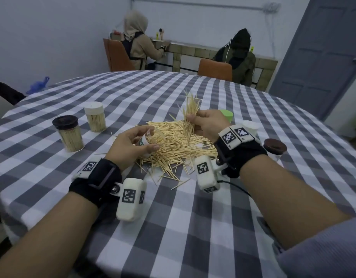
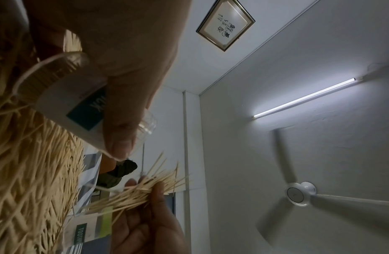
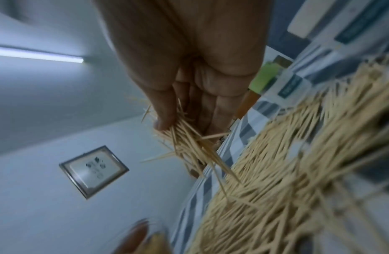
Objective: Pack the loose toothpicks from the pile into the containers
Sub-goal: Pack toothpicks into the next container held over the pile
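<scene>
A loose pile of pale wooden toothpicks (image 1: 173,141) lay on the checked cloth. A clear, labelled open container (image 1: 151,140), tilted and partly filled, was held over the pile's left edge; a fanned bundle of toothpicks (image 1: 190,115) stood above it. Two filled, capped containers (image 1: 70,135) stood upright further left.

Black wrist straps (image 1: 97,178) | white camera pods with square black-and-white tags (image 1: 131,198) | thin black cable (image 1: 233,185) | grey sleeve (image 1: 321,251)

1. The toothpicks (image 1: 173,141) were pale, matt wood.
2. The container (image 2: 80,110) in the left hand (image 1: 131,145) was clear, glossy plastic with a paper label.
3. Woven checked cloth (image 1: 193,217) covered the worktop.
4. The dark-lidded jar (image 1: 67,133) near the left edge looked like smooth plastic.
</scene>
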